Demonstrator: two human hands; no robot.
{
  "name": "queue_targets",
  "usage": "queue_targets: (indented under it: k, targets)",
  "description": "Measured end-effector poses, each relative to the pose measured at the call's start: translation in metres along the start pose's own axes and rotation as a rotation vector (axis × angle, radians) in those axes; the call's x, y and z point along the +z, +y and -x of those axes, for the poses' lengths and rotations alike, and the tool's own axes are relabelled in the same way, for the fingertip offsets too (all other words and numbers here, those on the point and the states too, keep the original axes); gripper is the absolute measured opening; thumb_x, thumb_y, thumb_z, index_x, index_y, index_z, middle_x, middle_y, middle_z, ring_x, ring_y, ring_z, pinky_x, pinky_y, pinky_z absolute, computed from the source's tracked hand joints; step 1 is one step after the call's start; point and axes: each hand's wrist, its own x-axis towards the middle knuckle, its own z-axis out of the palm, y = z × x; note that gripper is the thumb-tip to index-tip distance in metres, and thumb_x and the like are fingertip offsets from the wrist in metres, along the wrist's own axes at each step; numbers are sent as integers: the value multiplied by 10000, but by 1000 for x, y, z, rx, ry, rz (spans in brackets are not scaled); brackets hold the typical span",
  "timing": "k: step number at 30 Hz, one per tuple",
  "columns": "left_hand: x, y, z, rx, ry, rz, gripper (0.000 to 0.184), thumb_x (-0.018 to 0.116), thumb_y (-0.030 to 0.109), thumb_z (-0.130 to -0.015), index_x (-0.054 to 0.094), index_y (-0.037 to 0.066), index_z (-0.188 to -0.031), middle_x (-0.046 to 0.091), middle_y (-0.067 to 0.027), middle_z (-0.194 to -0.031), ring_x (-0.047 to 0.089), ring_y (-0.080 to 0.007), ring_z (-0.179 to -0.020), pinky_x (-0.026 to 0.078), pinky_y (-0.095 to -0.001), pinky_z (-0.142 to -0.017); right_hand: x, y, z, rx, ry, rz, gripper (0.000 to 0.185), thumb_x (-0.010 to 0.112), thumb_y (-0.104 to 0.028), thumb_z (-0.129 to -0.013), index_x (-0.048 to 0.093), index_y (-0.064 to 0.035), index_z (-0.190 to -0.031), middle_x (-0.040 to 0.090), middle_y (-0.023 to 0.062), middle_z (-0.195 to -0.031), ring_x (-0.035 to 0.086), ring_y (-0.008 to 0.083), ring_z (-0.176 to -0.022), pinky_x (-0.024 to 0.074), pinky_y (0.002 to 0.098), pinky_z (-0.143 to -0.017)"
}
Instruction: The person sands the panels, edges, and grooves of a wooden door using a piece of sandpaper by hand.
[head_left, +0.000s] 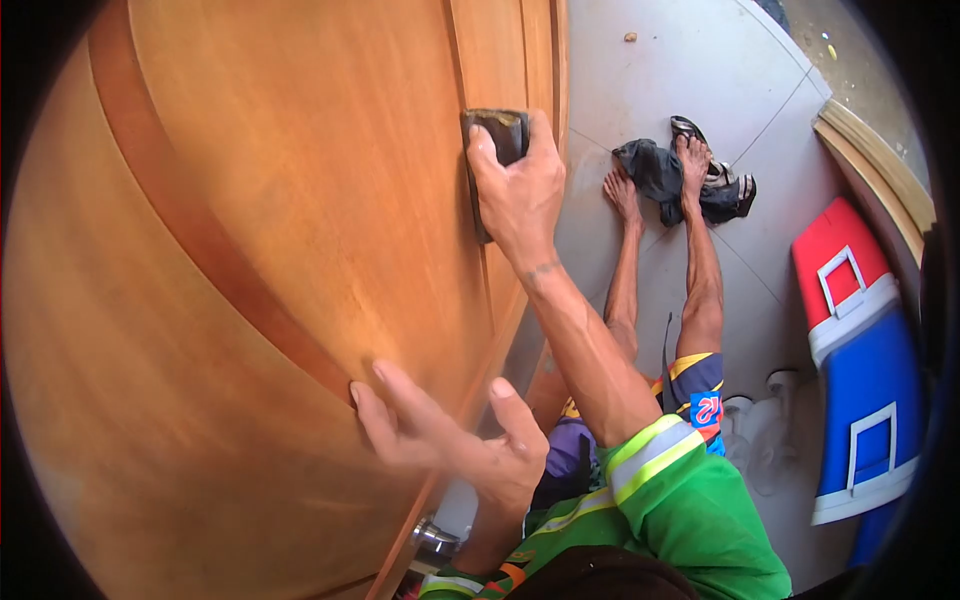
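My right hand (522,195) is closed around a dark block (508,130) with a worn, yellowish edge. The block lies against the wooden door (300,150), beside a groove in its surface. Lower on the door, my left hand (455,430) has its fingers spread and holds nothing. Its fingertips are at the lower end of a darker curved band (190,220) on the door. That hand is slightly blurred. The palm side of my right hand is hidden.
A metal door handle (435,536) is below my left hand. My bare feet rest on the tiled floor (640,80), by black cloth (650,168) and sandals (745,195). At the right are a red and white piece (835,245), a blue and white piece (870,370) and wooden boards (880,170).
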Motion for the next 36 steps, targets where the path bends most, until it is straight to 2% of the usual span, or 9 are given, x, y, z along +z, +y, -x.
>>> queue_targets:
  k: [5, 14, 18, 23, 25, 27, 30, 32, 36]
  targets:
    - [-4, -6, 2, 0, -10, -28, 825, 610, 368, -938, 305, -90, -1552, 205, -340, -1538, 216, -418, -1451, 246, -551, -1171, 5, 7, -1, -69, -36, 41, 198, 715, -119, -872, 590, 28, -916, 638, 172, -848, 627, 311, -731, 507, 418, -669]
    - [-6, -16, 4, 19, -11, -28, 823, 604, 411, -945, 338, -92, -1540, 211, -316, -1533, 238, -422, -1449, 317, -545, -1142, 22, -18, -31, -246, 66, 113, 209, 721, -121, -867, 585, 37, -857, 612, 177, -735, 599, 335, -644, 501, 424, -623]
    - [-6, -12, 3, -4, -10, -8, 815, 599, 414, -950, 343, -87, -1540, 205, -318, -1538, 245, -424, -1447, 312, -544, -1144, 13, 5, -2, -242, 42, 201, 176, 707, -85, -865, 574, 29, -852, 585, 175, -723, 581, 334, -631, 475, 440, -603]
    - [-10, -18, 10, 20, -37, 8, 796, 591, 388, -954, 342, -90, -1538, 184, -331, -1558, 239, -429, -1449, 285, -547, -1154, 10, 4, 13, -6, 3, 150, 160, 707, -71, -870, 579, 22, -846, 590, 182, -754, 568, 352, -650, 458, 436, -613]
    - [-8, -18, 9, 30, -23, 17, 780, 584, 367, -957, 341, -94, -1537, 178, -338, -1561, 231, -431, -1452, 280, -551, -1155, 17, -7, -9, -218, 69, 117, 139, 684, -76, -863, 587, 19, -836, 598, 194, -752, 579, 364, -659, 458, 455, -621]
    - [-6, -19, 6, 36, -25, 15, 766, 578, 348, -960, 339, -96, -1537, 176, -346, -1559, 223, -433, -1455, 275, -554, -1156, 40, -32, -65, -384, 138, 121, 240, 694, -202, -882, 677, 35, -917, 672, 209, -748, 636, 284, -644, 507, 407, -636]
    - [-11, -17, 9, 25, -51, 5, 752, 570, 329, -963, 337, -98, -1536, 183, -355, -1550, 214, -435, -1459, 271, -556, -1159, 31, -47, -76, -381, 64, 137, 262, 683, -213, -893, 665, 35, -972, 679, 238, -778, 666, 380, -695, 521, 441, -670]
    - [-7, -19, 7, 30, -39, 40, 748, 568, 321, -964, 335, -100, -1536, 190, -360, -1544, 212, -436, -1460, 270, -556, -1162, 28, -19, -51, -374, 29, 156, 203, 693, -133, -885, 575, 23, -830, 611, 231, -770, 592, 421, -699, 464, 494, -646]
    - [-9, -14, 9, -2, -33, 40, 765, 577, 327, -950, 336, -101, -1536, 207, -359, -1539, 214, -437, -1457, 274, -559, -1159, 14, 18, 1, -310, 36, 148, 198, 712, -110, -887, 566, 22, -865, 581, 224, -789, 570, 417, -706, 457, 505, -649]
